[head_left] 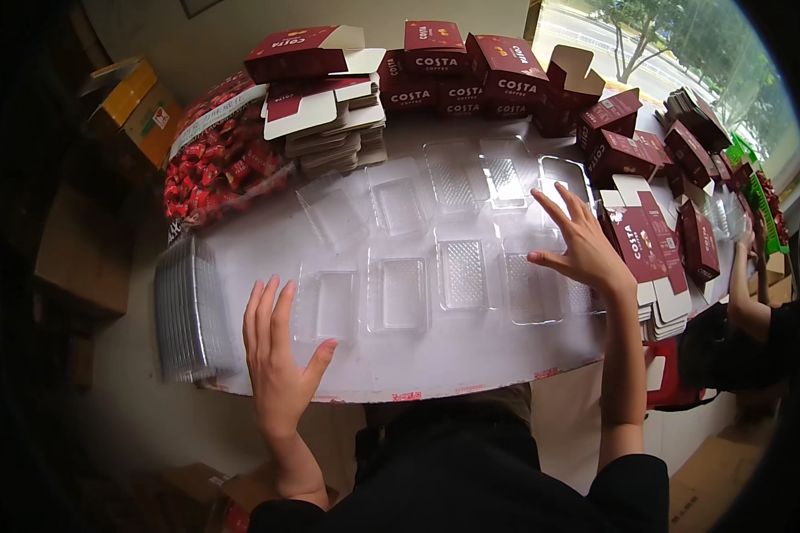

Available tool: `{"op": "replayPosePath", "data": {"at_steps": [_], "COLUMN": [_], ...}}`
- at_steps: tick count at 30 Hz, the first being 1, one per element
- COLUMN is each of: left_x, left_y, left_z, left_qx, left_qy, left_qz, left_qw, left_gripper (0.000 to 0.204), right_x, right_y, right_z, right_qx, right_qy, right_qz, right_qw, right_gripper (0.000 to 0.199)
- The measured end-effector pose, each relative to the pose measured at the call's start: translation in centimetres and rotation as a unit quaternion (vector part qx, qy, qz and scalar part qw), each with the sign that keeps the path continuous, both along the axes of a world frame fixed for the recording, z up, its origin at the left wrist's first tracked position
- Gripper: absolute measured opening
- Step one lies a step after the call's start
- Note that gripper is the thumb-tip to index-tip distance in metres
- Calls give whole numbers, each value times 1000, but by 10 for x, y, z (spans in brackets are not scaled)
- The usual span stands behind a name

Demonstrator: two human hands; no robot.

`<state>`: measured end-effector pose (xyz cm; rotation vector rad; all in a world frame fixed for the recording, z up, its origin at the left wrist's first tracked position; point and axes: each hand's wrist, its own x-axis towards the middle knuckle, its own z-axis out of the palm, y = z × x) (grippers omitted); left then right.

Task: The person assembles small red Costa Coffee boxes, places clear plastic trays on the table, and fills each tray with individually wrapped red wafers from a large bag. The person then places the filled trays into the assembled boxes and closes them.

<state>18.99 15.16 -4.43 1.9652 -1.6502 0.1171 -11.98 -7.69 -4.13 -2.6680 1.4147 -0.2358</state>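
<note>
Several clear plastic trays (pixel 463 274) lie in two rows on a white table (pixel 471 355). My left hand (pixel 276 348) rests flat on the table with fingers spread, just left of the nearest clear tray (pixel 327 306), holding nothing. My right hand (pixel 580 243) lies open over the right end of the rows, fingers apart, touching a tray (pixel 532 288) there.
A stack of clear trays (pixel 185 309) stands on edge at the table's left end. A bag of red wrapped sweets (pixel 215 155) and dark red cartons (pixel 471 75) line the back. Flat cartons (pixel 653 258) are piled at the right, where another person's arm (pixel 748 302) reaches in.
</note>
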Motion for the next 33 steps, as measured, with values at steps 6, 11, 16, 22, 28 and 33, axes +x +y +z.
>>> {"op": "replayPosePath", "data": {"at_steps": [6,11,16,22,28,33], "left_x": [12,-7,-8,-10,-18,-6], "left_y": [-115,-169,-169,-146,-138,-161], "left_z": [33,4,6,11,19,20], "left_qx": [176,231,287,310,253,249], "left_qy": [62,-47,-30,-44,-202,-165], "left_qz": [-245,-261,-271,-256,-178,-298], "left_qw": [951,936,918,914,929,906], "left_gripper": [66,70,68,67,77,75], "right_x": [28,28,33,35,37,26], "right_y": [-14,-14,-4,11,14,15], "right_z": [-5,-11,-4,-2,8,24], "right_qx": [15,-56,-35,-26,-3,-3], "right_qy": [-34,-71,-61,-17,2,-8], "right_qz": [48,52,77,64,61,84], "right_qw": [998,994,995,997,998,996], "right_gripper": [72,50,36,34,49,59]}}
